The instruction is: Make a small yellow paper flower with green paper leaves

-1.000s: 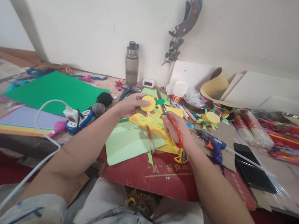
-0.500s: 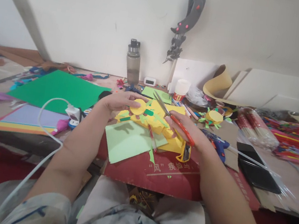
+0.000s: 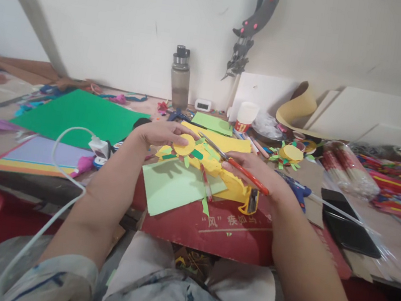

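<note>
My left hand (image 3: 167, 134) pinches a round yellow paper piece (image 3: 183, 145) that has light and dark green strips sticking out around its edge. In my right hand (image 3: 241, 164) is a pair of red-handled scissors (image 3: 247, 174), its blades pointing left toward the green strips. The blades look nearly closed. Below lie yellow paper sheets (image 3: 232, 188) with scraps on them and a light green sheet (image 3: 171, 194). A red and white pen-like stick (image 3: 206, 182) lies across the green sheet. To its right is a yellow cutter-like tool (image 3: 252, 202).
A similar yellow and green paper piece (image 3: 291, 154) sits at the right, near a blue glue gun (image 3: 298, 191) and a black phone (image 3: 349, 224). Behind stand a bottle (image 3: 180, 79) and a paper cup (image 3: 245, 117). A white cable (image 3: 52, 158) hangs at the left.
The scissors' blades have come closer together and swung to a flatter angle beside the green strips. My left hand keeps the yellow piece in its pinch. The whole view has shifted slightly.
</note>
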